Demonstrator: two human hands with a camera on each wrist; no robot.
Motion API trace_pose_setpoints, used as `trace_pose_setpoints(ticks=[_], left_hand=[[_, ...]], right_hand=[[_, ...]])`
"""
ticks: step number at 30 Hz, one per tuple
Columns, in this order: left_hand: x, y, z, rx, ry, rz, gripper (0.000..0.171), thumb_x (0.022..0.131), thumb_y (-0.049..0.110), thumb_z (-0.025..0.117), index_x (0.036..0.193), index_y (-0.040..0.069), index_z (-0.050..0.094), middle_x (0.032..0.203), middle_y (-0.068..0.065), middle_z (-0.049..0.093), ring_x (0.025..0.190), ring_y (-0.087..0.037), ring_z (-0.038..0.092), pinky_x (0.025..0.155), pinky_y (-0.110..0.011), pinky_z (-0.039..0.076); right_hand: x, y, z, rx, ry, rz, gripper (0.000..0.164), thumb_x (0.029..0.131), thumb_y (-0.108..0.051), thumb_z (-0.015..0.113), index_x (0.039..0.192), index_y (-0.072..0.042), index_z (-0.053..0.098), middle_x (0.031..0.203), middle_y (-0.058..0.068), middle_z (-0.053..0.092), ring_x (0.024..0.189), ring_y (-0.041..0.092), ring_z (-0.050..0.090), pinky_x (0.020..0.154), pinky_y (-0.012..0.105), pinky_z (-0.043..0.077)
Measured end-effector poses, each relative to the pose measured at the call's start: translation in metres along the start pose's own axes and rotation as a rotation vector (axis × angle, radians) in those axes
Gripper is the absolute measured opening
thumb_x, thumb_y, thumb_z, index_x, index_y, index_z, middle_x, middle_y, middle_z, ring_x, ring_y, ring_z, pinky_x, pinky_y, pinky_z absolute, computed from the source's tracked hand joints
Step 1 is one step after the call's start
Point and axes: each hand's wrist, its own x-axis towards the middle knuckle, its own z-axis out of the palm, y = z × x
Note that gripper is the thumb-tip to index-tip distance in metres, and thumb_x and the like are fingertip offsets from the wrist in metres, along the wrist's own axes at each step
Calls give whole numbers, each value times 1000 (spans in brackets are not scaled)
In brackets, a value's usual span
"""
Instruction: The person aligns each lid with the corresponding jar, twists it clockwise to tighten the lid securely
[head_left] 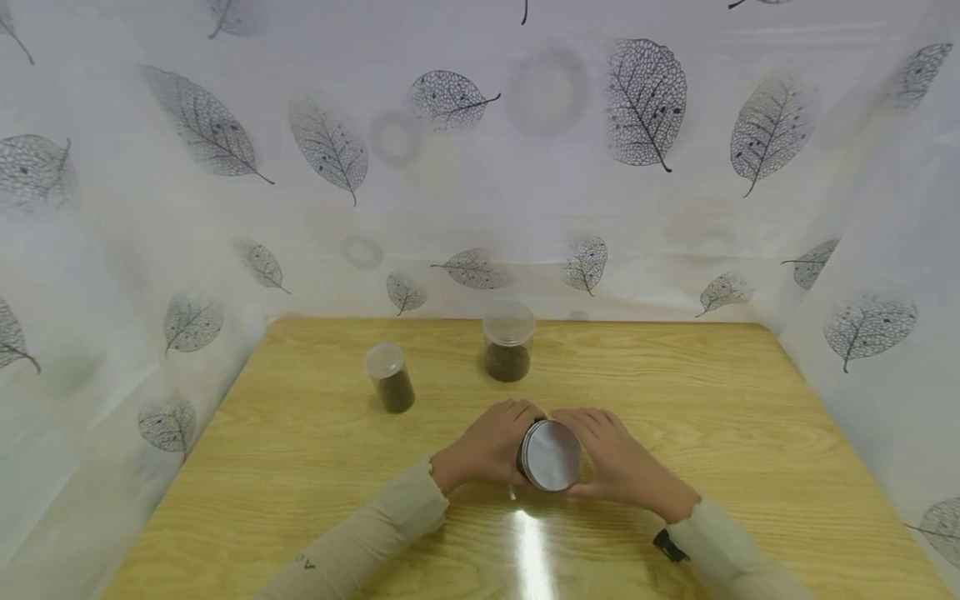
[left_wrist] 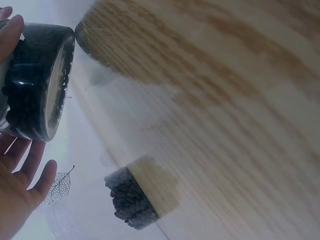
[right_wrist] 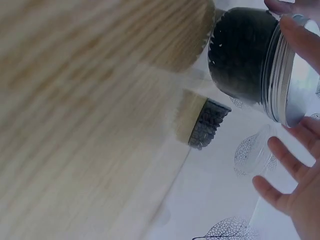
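Between both hands, a clear jar [right_wrist: 240,52] full of small dark pieces, possibly beans, leans over the table. Its round silver lid [head_left: 552,456] faces up toward the head camera. My left hand [head_left: 489,446] grips the jar's side; in the left wrist view, the thumb and the fingertips [left_wrist: 34,157] lie on opposite sides of it. On the other side, my right hand [head_left: 618,462] holds the lid by its rim, thumb on one edge and fingertips [right_wrist: 305,131] on the other. The jar's lower edge is close to the tabletop, and contact is hard to tell.
Behind the hands stands a wide clear container [head_left: 508,354], partly filled with dark pieces. A narrower clear container [head_left: 392,382] with dark contents stands to the left. The wooden table [head_left: 300,467] ends at a leaf-patterned curtain [head_left: 480,192]. A black object [head_left: 670,546] sits by the right cuff.
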Motion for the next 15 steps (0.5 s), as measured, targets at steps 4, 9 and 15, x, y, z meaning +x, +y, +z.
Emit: trace_pose_setpoints(ticks=[4, 9, 15], left_hand=[[0, 0, -1, -2, -9, -7, 87, 54, 61, 81, 119, 12, 51, 113, 4, 56, 103, -9, 53, 92, -24, 46], [0, 1, -1, -10, -36, -24, 88, 55, 61, 81, 121, 13, 50, 114, 4, 56, 104, -9, 52, 93, -24, 46], [-1, 1, -1, -11, -32, -27, 88, 54, 61, 81, 121, 13, 50, 114, 4, 56, 103, -10, 53, 93, -25, 46]], right_hand=[[3, 3, -3, 45, -14, -52, 107, 49, -46, 88, 137, -5, 43, 131, 5, 53, 117, 25, 50, 98, 48, 43], [4, 3, -4, 57, -16, -65, 104, 51, -45, 87, 137, -5, 43, 130, 4, 54, 116, 24, 51, 98, 47, 43], [2, 0, 0, 50, 0, -9, 103, 49, -43, 88, 136, -7, 45, 129, 3, 56, 114, 22, 53, 95, 46, 43]])
